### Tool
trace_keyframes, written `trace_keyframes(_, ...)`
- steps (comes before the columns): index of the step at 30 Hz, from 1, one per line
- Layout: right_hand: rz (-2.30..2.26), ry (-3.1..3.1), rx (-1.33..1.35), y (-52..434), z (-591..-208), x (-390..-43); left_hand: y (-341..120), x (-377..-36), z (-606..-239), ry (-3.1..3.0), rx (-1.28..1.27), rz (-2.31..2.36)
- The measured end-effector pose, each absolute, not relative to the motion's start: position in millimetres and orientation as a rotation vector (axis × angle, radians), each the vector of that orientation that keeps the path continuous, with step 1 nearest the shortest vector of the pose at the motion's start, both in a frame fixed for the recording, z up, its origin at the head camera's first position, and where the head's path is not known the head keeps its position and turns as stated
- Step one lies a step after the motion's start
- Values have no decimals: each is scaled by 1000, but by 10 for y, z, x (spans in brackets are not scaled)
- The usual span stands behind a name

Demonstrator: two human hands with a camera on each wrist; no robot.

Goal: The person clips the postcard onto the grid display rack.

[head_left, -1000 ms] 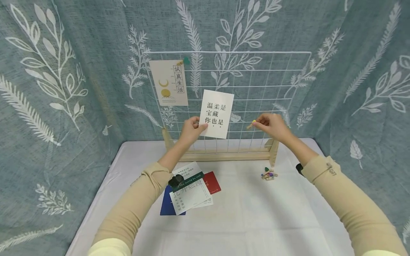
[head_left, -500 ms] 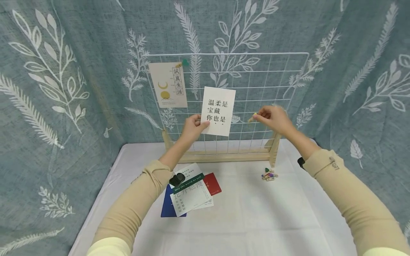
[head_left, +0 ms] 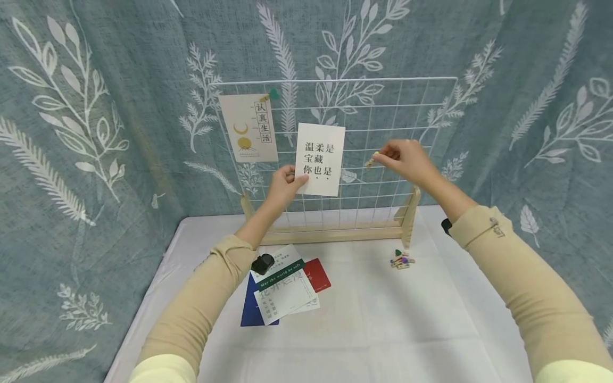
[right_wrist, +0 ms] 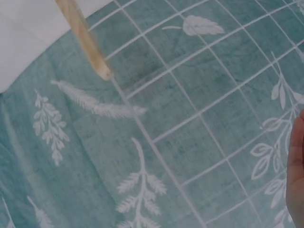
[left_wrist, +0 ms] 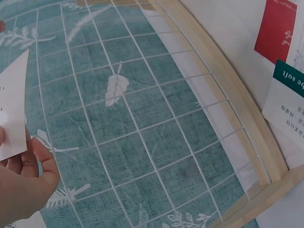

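The left hand (head_left: 283, 185), gripping a printed card (head_left: 320, 159), and the right hand (head_left: 408, 159), pinching a clothespin (head_left: 370, 161), have risen before the wire grid (head_left: 383, 79), the card seemingly still unclipped.

The left wrist view's left edge cuts off the held white card (left_wrist: 14, 105).

Both arms (head_left: 203, 298) stretched forward here, left hand (head_left: 282, 189) gripping, right hand (head_left: 407, 159) up slightly higher and pinching!

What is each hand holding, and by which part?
Left hand: the white card, by its lower left edge. Right hand: a small clothespin, by its yellow end.
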State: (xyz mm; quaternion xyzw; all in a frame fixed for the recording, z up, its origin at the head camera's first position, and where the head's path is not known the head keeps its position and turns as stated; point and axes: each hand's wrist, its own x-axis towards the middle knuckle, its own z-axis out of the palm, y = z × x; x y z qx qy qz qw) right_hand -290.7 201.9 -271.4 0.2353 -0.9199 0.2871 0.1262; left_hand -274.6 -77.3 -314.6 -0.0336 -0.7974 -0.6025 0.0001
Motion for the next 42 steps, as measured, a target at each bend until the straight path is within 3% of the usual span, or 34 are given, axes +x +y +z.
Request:
trace_keyframes(18, 725, -2600, 795, 1807, -2382, -3032, -745, -2848, -2926, -2478, -137, -1907)
trace_keyframes(42, 1275, -2205, 391, 1604, -1992, -3321, -707, -3070, -2781, -2392, -165, -1885)
